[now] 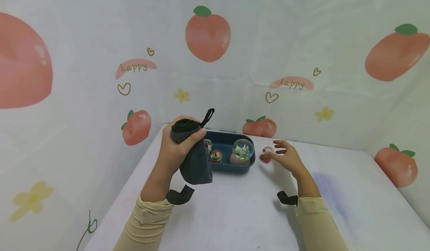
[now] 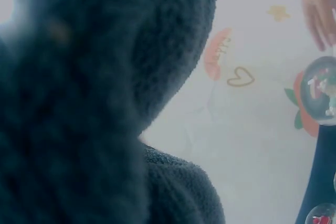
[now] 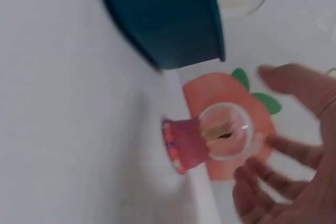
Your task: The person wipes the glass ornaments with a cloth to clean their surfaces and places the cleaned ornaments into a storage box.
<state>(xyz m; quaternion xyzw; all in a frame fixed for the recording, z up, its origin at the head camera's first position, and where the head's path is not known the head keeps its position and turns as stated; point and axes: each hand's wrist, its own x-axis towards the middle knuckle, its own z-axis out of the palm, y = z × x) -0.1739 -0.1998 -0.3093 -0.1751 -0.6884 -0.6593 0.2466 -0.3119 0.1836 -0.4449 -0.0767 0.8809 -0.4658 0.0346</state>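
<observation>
My left hand [image 1: 171, 150] grips a dark grey-blue cloth [image 1: 196, 165], bunched up with a black loop on top, above the table's left half. The cloth fills most of the left wrist view. My right hand [image 1: 287, 157] is beside a small snow globe [image 1: 267, 155] with a red-pink base that stands upright on the table. In the right wrist view the fingers [image 3: 294, 153] and thumb are spread around the globe's clear dome, with a gap between thumb and fingers. A dark teal tray [image 1: 223, 167] holds a larger snow globe [image 1: 242, 152] and smaller ones, partly hidden by the cloth.
Inside the tray, a small snow globe [image 1: 216, 155] stands left of the large one. The white table [image 1: 235, 213] meets a wall sheet [image 1: 218, 86] printed with peaches behind the tray. Black wrist mounts [image 1: 181, 195] sit on both forearms.
</observation>
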